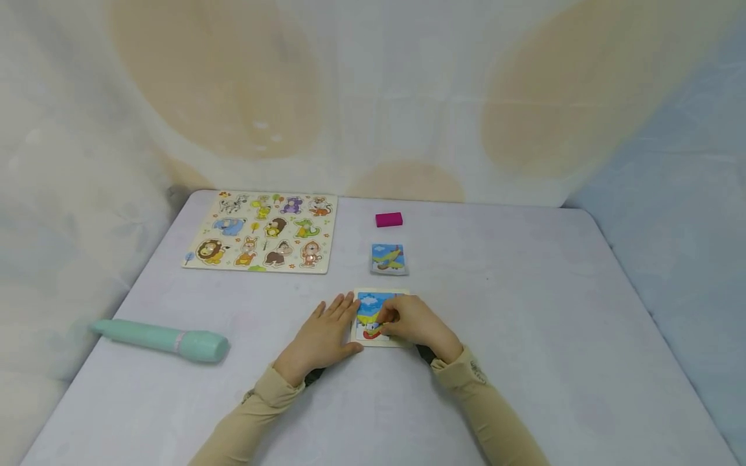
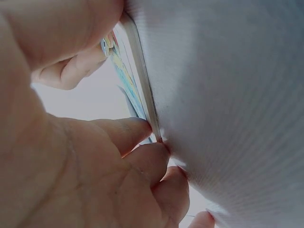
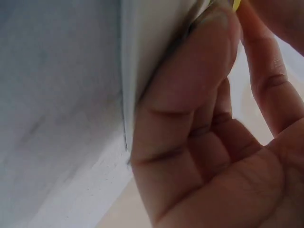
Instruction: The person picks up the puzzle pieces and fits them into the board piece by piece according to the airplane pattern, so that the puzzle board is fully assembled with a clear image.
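Observation:
In the head view a small puzzle board (image 1: 372, 302) with an airplane picture and a pale frame lies flat on the table. My left hand (image 1: 324, 339) rests beside it, fingers spread; the index fingertip and thumb touch the frame's left side. Seen from the left wrist, the board's pale edge (image 2: 140, 76) runs between that thumb and index finger. My right hand (image 1: 418, 322) bends over the board's right part and pinches a small puzzle piece (image 2: 105, 46), mostly hidden by the fingers. A bit of yellow (image 3: 236, 4) shows at those fingertips in the right wrist view.
Behind the board lie a small airplane picture card (image 1: 388, 259) and a magenta block (image 1: 388, 219). An animal peg puzzle (image 1: 261, 233) sits at the back left. A mint-green microphone-shaped toy (image 1: 163, 340) lies at the left, overlapping the table's edge in this view.

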Available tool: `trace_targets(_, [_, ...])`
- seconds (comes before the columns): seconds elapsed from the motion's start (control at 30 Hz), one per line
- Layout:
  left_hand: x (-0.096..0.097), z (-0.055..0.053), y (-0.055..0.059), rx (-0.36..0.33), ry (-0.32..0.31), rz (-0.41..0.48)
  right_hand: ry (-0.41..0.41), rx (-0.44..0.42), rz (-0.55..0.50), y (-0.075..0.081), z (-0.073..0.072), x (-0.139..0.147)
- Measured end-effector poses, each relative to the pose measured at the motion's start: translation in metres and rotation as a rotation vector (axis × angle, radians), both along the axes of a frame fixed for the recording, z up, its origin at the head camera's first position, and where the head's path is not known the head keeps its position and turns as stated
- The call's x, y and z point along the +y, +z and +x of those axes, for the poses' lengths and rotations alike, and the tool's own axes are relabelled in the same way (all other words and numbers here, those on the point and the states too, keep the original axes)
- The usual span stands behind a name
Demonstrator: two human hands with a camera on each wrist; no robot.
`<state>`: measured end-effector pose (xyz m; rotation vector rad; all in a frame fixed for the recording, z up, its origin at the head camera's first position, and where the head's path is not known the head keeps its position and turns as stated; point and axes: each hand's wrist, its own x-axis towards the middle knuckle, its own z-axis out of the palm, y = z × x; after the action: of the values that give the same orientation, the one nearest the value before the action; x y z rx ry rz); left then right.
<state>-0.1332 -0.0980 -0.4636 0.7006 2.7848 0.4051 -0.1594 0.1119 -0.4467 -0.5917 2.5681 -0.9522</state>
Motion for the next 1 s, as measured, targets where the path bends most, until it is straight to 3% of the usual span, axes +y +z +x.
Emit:
trace_targets(0.23, [0.0,0.0,0.003,0.005,-0.002,-0.002,-0.033,0.032,0.021,-0.001,0.001,-0.001])
trace_targets(0.43, [0.001,-0.001,0.001,-0.013,0.01,-0.001,-0.006,-0.079,-0.078,0.005,-0.002,0.019])
trace_targets(0.6, [0.001,0.0,0.001,-0.029,0.01,0.007,-0.096,-0.11,-0.097,0.013,0.001,0.05])
trace_targets(0.73, [0.001,0.0,0.001,-0.033,0.011,0.002,-0.169,-0.129,-0.056,0.013,0.007,0.075])
trace_targets(1.0, [0.001,0.001,0.005,-0.029,0.015,-0.001,-0.217,-0.122,0.009,0.007,0.029,0.108])
